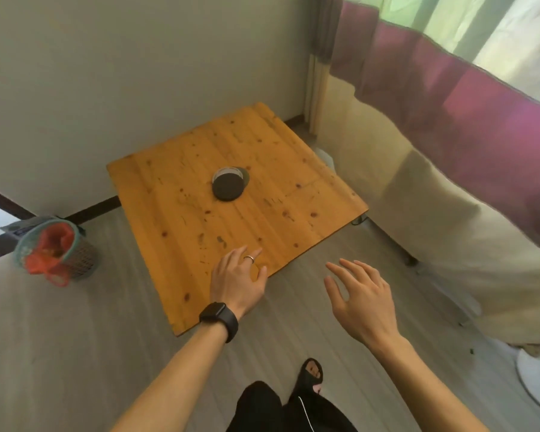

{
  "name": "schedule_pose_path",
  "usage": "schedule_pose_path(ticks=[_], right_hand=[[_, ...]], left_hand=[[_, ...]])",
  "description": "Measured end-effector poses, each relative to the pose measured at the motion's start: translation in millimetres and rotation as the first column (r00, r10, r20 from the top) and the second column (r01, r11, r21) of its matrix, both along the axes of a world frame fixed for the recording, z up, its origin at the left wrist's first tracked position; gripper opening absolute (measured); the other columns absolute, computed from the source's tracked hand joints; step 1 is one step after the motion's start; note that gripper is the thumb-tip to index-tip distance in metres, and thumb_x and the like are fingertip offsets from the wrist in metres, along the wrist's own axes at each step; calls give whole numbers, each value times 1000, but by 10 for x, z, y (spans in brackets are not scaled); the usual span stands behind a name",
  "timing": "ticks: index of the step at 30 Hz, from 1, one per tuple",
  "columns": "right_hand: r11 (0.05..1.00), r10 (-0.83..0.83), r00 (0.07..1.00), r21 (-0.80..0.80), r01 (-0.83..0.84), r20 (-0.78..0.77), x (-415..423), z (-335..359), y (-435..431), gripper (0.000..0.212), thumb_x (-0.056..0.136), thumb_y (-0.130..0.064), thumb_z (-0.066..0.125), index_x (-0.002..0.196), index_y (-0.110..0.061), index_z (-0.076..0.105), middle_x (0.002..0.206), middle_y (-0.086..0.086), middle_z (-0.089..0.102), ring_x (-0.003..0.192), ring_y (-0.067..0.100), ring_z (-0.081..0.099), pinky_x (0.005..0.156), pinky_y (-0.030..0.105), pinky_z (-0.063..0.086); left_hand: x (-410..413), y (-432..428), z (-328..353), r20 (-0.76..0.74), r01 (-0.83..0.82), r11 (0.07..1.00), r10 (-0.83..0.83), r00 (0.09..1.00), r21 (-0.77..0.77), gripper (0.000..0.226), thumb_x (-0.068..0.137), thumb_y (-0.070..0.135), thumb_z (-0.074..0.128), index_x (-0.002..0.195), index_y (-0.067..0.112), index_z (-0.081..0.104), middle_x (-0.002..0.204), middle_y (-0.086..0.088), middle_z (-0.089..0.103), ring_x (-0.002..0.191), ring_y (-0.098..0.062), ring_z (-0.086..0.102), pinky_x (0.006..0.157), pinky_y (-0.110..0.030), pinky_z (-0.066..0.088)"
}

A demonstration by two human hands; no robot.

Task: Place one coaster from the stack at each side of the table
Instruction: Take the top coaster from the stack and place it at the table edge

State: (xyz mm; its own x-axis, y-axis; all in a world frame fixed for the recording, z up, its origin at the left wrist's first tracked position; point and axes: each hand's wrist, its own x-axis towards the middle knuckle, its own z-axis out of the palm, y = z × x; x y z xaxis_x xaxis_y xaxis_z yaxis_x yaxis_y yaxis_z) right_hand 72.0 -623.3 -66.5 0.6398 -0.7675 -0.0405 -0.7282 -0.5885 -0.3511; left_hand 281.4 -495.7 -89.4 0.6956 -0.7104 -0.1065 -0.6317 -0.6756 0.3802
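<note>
Black trousers (272, 410) and a foot in a black open-toed sandal (313, 371) fill the bottom of the view at 6 o'clock, standing on pale grey plank flooring (75, 338). Above them both bare forearms reach forward. The left hand (237, 279), with a black watch (220, 319) on the wrist and a ring on one finger, hovers over the near edge of the table, fingers loosely spread and holding nothing. The right hand (360, 299) hangs over open floor just off the table's near corner, fingers fanned wide and empty.

The table (200, 244) is a low square of knotty orange pine boards, its top smooth and spotted with dark knots, turned like a diamond to the viewer. Near its centre, toward 12 o'clock from the hands, sits the stack of coasters (229, 186): round dark discs, the top one slid forward off the rest.

At 9 o'clock a mesh waste basket (75, 257) with a red liner stands on the floor near the plain wall. At 3 o'clock cream and magenta curtains (449, 151) drape close to the table's right edge.
</note>
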Motion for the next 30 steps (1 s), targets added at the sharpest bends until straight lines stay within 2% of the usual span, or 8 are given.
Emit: schedule_pose_path(ticks=[7, 13, 17, 23, 30], right_hand=[[989, 148, 988, 5, -148, -33, 739, -135, -830, 45, 99, -56, 39, 136, -39, 58, 141, -9, 59, 139, 18, 41, 111, 42, 34], [975, 221, 973, 45, -218, -66, 1598, -566, -1499, 44, 100, -56, 40, 138, -40, 55, 143, -7, 58, 140, 20, 42, 110, 42, 36], [969, 246, 965, 62, -241, -96, 2147, -890, -1801, 46, 100, -56, 38, 139, -39, 54, 146, -5, 56, 139, 22, 43, 109, 43, 39], [938, 337, 917, 161, -307, -215, 2930, -1446, -2223, 58, 100, -61, 24, 153, -39, 32, 165, -2, 27, 153, 24, 18, 121, 45, 23], [923, 375, 884, 200, -329, -279, 3466, -2187, -2566, 65, 98, -65, 13, 158, -41, 10, 169, -1, -1, 155, 24, -10, 125, 53, 2]], left_hand=[[600, -620, -170, -67, -120, 992, 122, 990, 37, 49, 93, 50, 47, 140, 36, 47, 152, 1, 40, 142, -22, 30, 116, -40, 27], [1433, -1233, -566, -104, -169, 982, 177, 979, 87, 48, 94, 48, 48, 140, 33, 48, 152, 1, 40, 142, -23, 30, 113, -43, 33], [1926, -1538, -860, -115, -185, 976, 198, 973, 113, 50, 94, 47, 47, 141, 30, 47, 153, -1, 38, 143, -23, 28, 115, -43, 30], [2490, -1865, -1379, -119, -180, 961, 208, 971, 210, 58, 94, 49, 47, 148, 31, 34, 160, -3, 23, 148, -27, 17, 117, -43, 27], [2867, -2076, -1968, -56, -179, 951, 199, 978, 254, 59, 95, 46, 48, 149, 27, 32, 163, -6, 13, 150, -30, 8, 119, -45, 23]])
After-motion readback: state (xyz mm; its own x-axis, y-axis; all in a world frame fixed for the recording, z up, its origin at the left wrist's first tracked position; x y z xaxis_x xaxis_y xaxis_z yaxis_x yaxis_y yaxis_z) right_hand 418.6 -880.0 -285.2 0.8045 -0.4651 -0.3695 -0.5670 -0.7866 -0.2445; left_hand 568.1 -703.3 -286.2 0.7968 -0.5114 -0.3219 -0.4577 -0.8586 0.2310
